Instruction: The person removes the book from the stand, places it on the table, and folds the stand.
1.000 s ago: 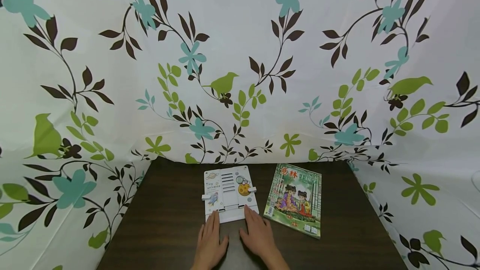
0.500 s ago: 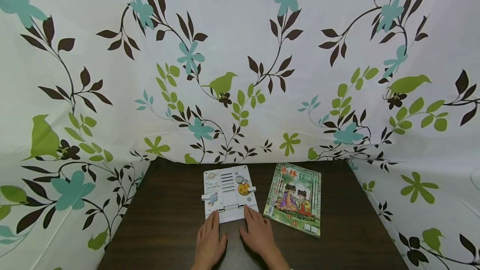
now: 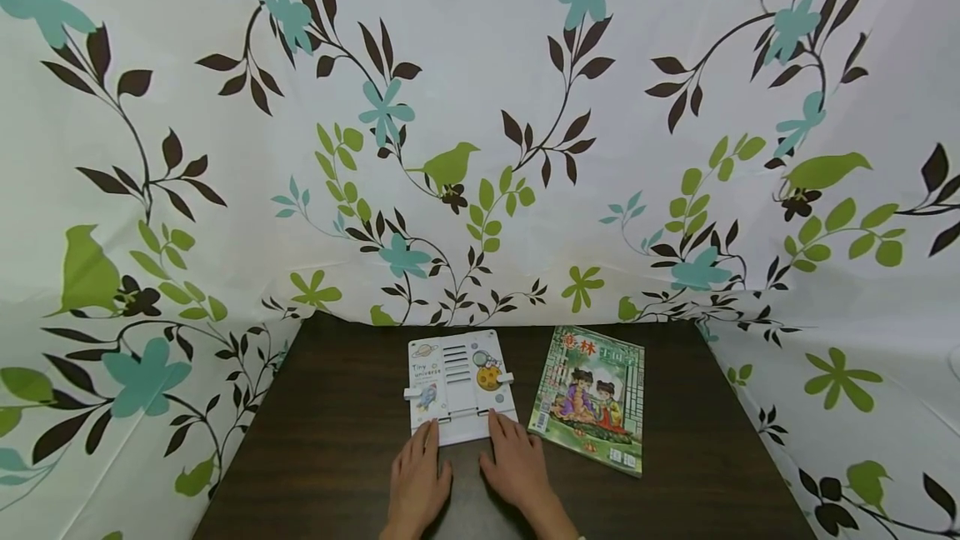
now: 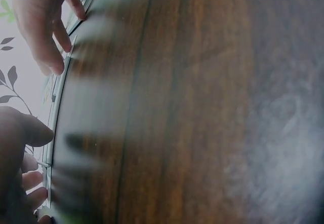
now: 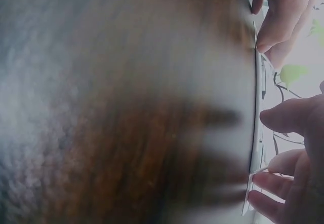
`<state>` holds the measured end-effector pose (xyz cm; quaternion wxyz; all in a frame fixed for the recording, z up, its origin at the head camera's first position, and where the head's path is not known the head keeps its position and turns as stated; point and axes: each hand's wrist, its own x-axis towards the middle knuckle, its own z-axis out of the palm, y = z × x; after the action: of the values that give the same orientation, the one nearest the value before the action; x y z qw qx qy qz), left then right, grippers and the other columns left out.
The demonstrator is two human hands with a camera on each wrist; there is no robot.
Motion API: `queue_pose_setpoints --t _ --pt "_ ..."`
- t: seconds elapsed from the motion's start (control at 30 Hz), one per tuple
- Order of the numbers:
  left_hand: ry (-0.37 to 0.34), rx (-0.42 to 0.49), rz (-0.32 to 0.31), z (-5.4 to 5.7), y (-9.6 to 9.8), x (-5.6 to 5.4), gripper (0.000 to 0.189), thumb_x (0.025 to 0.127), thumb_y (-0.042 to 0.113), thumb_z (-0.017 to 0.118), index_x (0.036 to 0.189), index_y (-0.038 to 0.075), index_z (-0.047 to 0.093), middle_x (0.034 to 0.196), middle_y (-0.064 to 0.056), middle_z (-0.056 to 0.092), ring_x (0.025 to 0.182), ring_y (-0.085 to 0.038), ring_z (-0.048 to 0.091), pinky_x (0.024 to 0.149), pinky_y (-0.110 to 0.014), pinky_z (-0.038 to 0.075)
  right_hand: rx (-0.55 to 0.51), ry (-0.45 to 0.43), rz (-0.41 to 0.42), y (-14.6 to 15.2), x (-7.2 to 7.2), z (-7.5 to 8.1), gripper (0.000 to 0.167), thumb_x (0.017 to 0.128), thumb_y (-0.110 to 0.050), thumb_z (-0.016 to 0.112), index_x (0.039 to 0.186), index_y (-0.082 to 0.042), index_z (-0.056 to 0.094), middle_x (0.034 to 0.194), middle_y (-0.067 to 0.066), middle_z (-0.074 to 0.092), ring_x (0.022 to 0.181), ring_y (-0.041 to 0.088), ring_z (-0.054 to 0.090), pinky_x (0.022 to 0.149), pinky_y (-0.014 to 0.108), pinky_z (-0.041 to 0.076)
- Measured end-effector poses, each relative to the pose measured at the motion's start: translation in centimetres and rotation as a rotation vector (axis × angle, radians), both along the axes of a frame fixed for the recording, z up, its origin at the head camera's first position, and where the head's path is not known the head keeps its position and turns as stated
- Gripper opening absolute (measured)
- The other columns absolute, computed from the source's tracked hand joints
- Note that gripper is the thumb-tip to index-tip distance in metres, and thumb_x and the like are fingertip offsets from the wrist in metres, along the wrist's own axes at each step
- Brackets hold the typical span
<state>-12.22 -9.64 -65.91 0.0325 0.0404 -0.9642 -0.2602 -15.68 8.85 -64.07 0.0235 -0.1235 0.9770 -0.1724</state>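
A white folding book stand [image 3: 462, 382], printed with planets, a rocket and the words "Tiny universe", lies flat on the dark table. My left hand [image 3: 417, 477] rests at its near edge on the left, fingers extended and fingertips touching the white border. At the same edge, further right, my right hand [image 3: 517, 467] lies with its fingers stretched forward onto the stand. Neither hand grips anything. Both wrist views catch the stand's thin edge side-on, with fingers [image 4: 48, 57] and a thumb [image 5: 281, 115] beside it.
To the right of the stand lies a green magazine [image 3: 588, 402] with two illustrated figures on its cover. The dark wood-grain table [image 3: 315, 440] meets a white cloth [image 3: 480, 273] with leaf and bird prints at the back and sides.
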Motion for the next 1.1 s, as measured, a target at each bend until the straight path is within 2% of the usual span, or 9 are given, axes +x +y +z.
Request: queue_pose_setpoints --t 0.23,0.43,0.6,0.73,0.83,0.93,1.1 --pt "0.028 -0.015 0.002 -0.1 -0.3 -0.2 0.065 0.096 0.025 0.076 0.155 0.006 0.057 0.156 -0.015 0.053 0.140 -0.040 0.051 0.108 -0.065 0.042 0.012 0.039 -0.009 0.0 0.0 -0.3 0.068 0.098 -0.038 0.073 0.158 -0.013 0.054 0.153 0.007 0.060 0.133 0.032 0.058 0.098 0.061 0.047" --pt "-0.007 -0.011 -0.002 0.1 -0.4 -0.5 0.065 0.097 0.026 0.075 0.156 0.007 0.056 0.159 -0.014 0.051 0.142 -0.040 0.049 0.109 -0.066 0.041 0.015 0.038 -0.016 -0.1 -0.1 -0.2 0.068 0.098 -0.038 0.073 0.159 -0.014 0.054 0.152 0.007 0.059 0.133 0.032 0.057 0.098 0.062 0.047" --pt "-0.029 -0.005 -0.001 -0.1 -0.3 -0.5 0.067 0.097 0.027 0.074 0.157 0.005 0.054 0.160 -0.016 0.050 0.144 -0.041 0.048 0.111 -0.067 0.040 -0.022 0.024 -0.015 0.0 0.1 -0.2 0.067 0.099 -0.036 0.072 0.159 -0.012 0.053 0.154 0.009 0.059 0.135 0.034 0.057 0.100 0.064 0.046" --pt "-0.021 0.011 0.003 0.0 -0.3 -0.7 0.066 0.097 0.027 0.074 0.156 0.005 0.054 0.158 -0.016 0.051 0.143 -0.041 0.048 0.111 -0.068 0.040 -0.095 0.040 -0.007 0.3 -0.1 -0.5 0.064 0.099 -0.033 0.073 0.156 -0.010 0.056 0.151 0.011 0.061 0.133 0.038 0.058 0.099 0.068 0.046" --pt "0.014 0.051 0.019 0.2 -0.6 -0.9 0.062 0.096 0.024 0.074 0.153 0.006 0.057 0.154 -0.017 0.055 0.139 -0.042 0.052 0.107 -0.068 0.042 -0.193 0.067 -0.033 0.5 -0.7 -0.8 0.055 0.099 -0.027 0.072 0.150 -0.008 0.062 0.144 0.013 0.067 0.130 0.039 0.063 0.097 0.070 0.047" --pt "0.071 0.125 0.059 0.4 -0.9 -1.4 0.053 0.096 0.018 0.073 0.146 0.005 0.061 0.144 -0.019 0.063 0.132 -0.043 0.059 0.100 -0.066 0.046 -0.310 0.102 -0.101 0.8 -1.5 -0.7 0.043 0.100 -0.020 0.071 0.141 -0.008 0.069 0.134 0.013 0.074 0.124 0.038 0.069 0.096 0.070 0.048" --pt "0.173 0.337 0.195 0.6 -1.4 -2.4 0.041 0.098 0.010 0.071 0.137 0.002 0.063 0.132 -0.022 0.064 0.123 -0.041 0.061 0.095 -0.062 0.047 -0.436 0.213 -0.186 1.3 -2.7 -0.4 0.034 0.099 -0.012 0.072 0.132 -0.007 0.074 0.121 0.012 0.078 0.113 0.035 0.073 0.094 0.065 0.052"
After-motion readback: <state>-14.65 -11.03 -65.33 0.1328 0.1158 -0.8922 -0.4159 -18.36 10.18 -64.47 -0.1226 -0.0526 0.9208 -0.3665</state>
